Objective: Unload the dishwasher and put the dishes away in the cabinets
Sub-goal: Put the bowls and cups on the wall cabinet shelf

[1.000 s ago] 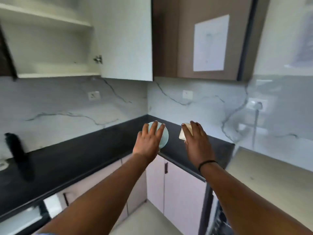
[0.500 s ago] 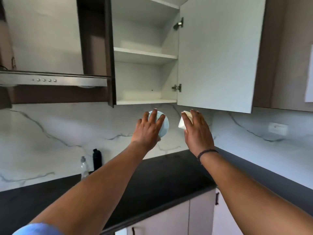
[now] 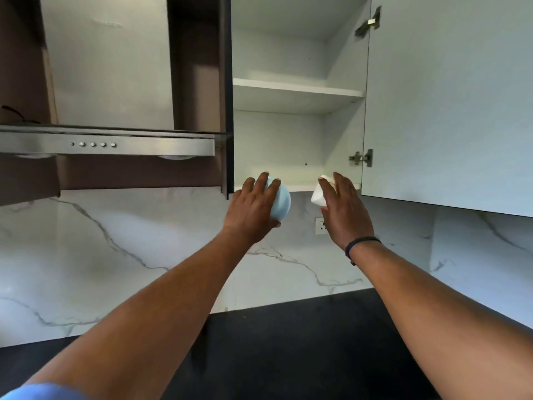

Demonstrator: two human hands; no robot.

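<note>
My left hand (image 3: 253, 210) grips a round pale blue bowl (image 3: 282, 202), its fingers curled over the back of it. My right hand (image 3: 344, 209) holds a small white dish (image 3: 318, 194) by its side. Both are raised just below the front edge of the bottom shelf (image 3: 300, 187) of an open white wall cabinet (image 3: 282, 140). The cabinet's two shelves show nothing on them. Its door (image 3: 447, 105) stands swung open to the right.
A steel extractor hood (image 3: 109, 144) hangs left of the cabinet, between brown panels. A marble backsplash with a wall socket (image 3: 320, 225) runs behind my hands. A black countertop (image 3: 288, 356) lies below my arms.
My view has turned left and tilted up to face the open cabinet. Both hands, still holding the bowl and the dish, have risen to the bottom shelf's edge.
</note>
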